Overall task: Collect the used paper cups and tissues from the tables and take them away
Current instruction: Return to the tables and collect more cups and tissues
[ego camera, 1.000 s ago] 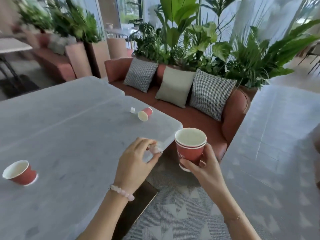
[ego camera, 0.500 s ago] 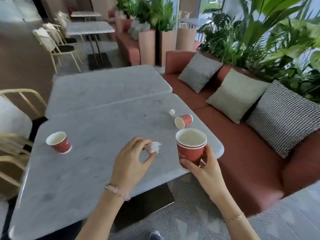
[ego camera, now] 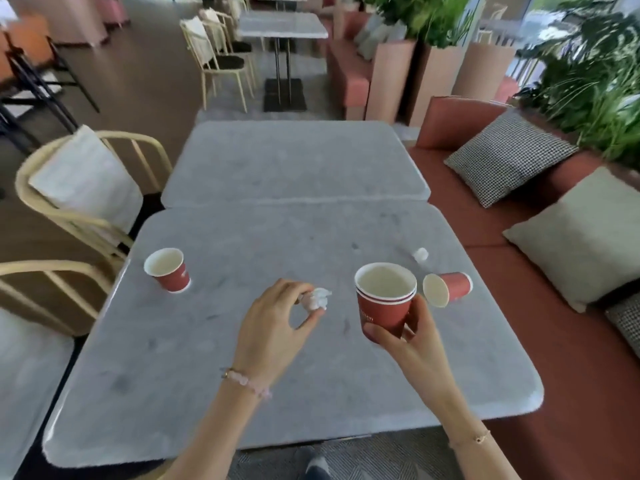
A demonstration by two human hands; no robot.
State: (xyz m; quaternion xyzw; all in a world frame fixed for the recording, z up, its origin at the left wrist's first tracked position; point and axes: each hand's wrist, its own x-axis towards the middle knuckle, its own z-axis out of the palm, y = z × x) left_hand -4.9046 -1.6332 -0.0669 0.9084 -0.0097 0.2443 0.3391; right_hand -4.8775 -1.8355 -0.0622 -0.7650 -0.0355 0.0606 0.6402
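Both hands hover above the near grey table [ego camera: 214, 386]. Left hand [ego camera: 273, 327] — thumb and fingertips pinch a crumpled white tissue [ego camera: 317, 298], held just above the tabletop. Right hand [ego camera: 403, 337] — fingers and thumb wrap the lower wall of a stack of red paper cups [ego camera: 384, 297], two rims visible, held upright with the open mouth up. Just right of the stack, a third red cup [ego camera: 448, 288] lies on its side on the table, mouth toward the hands; beyond it rests a second small tissue wad [ego camera: 420, 254]. Toward the table's left edge, an upright red cup [ego camera: 168, 270] stands alone. A second grey table [ego camera: 294, 161] abuts the far edge; cream chairs [ego camera: 83, 188] flank the left, a rust-red sofa [ego camera: 554, 341] with cushions the right.
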